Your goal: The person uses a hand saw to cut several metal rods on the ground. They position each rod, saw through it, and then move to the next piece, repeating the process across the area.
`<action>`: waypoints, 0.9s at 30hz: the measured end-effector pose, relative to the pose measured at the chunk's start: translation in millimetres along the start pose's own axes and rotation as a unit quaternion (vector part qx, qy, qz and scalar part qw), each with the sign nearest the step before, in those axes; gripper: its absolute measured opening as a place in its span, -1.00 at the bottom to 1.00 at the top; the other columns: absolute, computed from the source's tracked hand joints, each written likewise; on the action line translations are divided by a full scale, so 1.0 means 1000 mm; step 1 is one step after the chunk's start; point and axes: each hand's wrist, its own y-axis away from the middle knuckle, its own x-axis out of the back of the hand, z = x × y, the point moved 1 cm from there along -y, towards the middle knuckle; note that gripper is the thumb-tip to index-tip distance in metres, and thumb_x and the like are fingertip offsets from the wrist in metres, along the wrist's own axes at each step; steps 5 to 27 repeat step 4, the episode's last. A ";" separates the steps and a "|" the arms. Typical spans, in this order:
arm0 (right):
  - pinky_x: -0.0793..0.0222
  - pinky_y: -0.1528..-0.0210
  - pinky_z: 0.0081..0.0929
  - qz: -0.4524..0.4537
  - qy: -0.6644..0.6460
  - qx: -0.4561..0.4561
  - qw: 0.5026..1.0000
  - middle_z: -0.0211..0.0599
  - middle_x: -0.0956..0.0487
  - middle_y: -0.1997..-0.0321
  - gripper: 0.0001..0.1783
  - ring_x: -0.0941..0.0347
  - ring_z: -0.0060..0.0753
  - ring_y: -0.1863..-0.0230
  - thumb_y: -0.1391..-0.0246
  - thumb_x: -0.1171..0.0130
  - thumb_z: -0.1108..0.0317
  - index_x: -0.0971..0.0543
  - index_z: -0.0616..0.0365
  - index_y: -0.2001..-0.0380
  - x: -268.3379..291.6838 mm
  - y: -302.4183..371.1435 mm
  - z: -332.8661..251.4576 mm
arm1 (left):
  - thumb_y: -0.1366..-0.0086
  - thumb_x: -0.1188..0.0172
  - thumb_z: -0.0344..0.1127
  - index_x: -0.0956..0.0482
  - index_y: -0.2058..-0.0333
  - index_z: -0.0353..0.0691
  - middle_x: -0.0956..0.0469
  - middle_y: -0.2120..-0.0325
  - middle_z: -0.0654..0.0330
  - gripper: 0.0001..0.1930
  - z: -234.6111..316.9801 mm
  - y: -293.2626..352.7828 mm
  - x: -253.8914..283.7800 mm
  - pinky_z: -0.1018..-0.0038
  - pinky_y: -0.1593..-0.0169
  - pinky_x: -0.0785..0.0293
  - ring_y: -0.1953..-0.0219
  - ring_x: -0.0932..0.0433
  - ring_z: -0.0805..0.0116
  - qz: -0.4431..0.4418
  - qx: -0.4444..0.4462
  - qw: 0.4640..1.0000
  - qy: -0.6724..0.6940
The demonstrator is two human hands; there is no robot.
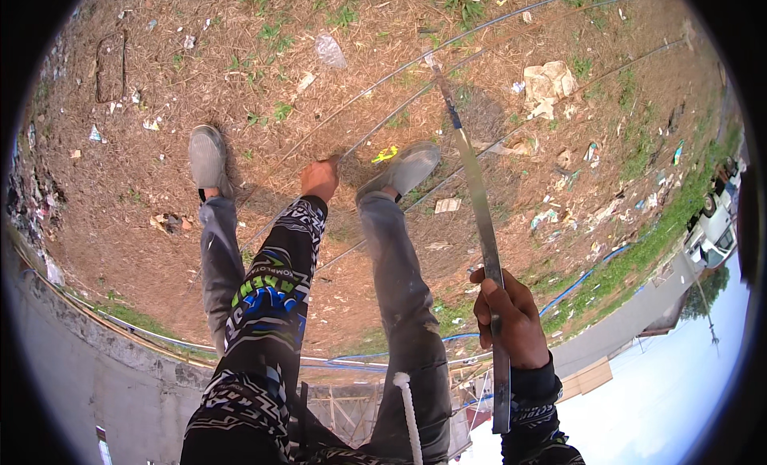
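Observation:
My left hand reaches down between my shoes, its fingers closed around a long thin metal rod low over the dry grass. Two more thin rods run roughly alongside it. At the right, my right hand grips a long flat metal bar near its close end. The bar slants up and away, with a dark band partway along, and its far tip overlaps the rods in view. Whether that tip touches them I cannot tell.
Litter is scattered over the ground, including a clear plastic piece, a crumpled tan sack and a bright yellow item by my right shoe. A bent wire rectangle lies far left. A blue hose runs at right.

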 end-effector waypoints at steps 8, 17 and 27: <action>-0.23 0.70 -0.61 0.032 0.022 0.020 0.999 -0.43 -0.37 0.61 -0.70 -0.27 -0.63 0.72 -0.26 -0.03 0.22 -0.44 0.23 0.09 -0.026 -0.012 0.028 | -0.20 -0.11 -0.33 -0.55 0.00 0.11 -0.60 0.47 -0.08 -0.63 -0.004 -0.004 -0.018 0.07 0.21 -0.49 0.33 -0.60 -0.08 -0.079 0.026 0.996 -0.019; -0.23 0.70 -0.61 0.032 0.022 0.020 0.999 -0.43 -0.37 0.61 -0.70 -0.27 -0.63 0.72 -0.26 -0.03 0.22 -0.44 0.23 0.09 -0.026 -0.012 0.028 | -0.20 -0.11 -0.33 -0.55 0.00 0.11 -0.60 0.47 -0.08 -0.63 -0.004 -0.004 -0.018 0.07 0.21 -0.49 0.33 -0.60 -0.08 -0.079 0.026 0.996 -0.019; -0.23 0.70 -0.61 0.032 0.022 0.020 0.999 -0.43 -0.37 0.61 -0.70 -0.27 -0.63 0.72 -0.26 -0.03 0.22 -0.44 0.23 0.09 -0.026 -0.012 0.028 | -0.20 -0.11 -0.33 -0.55 0.00 0.11 -0.60 0.47 -0.08 -0.63 -0.004 -0.004 -0.018 0.07 0.21 -0.49 0.33 -0.60 -0.08 -0.079 0.026 0.996 -0.019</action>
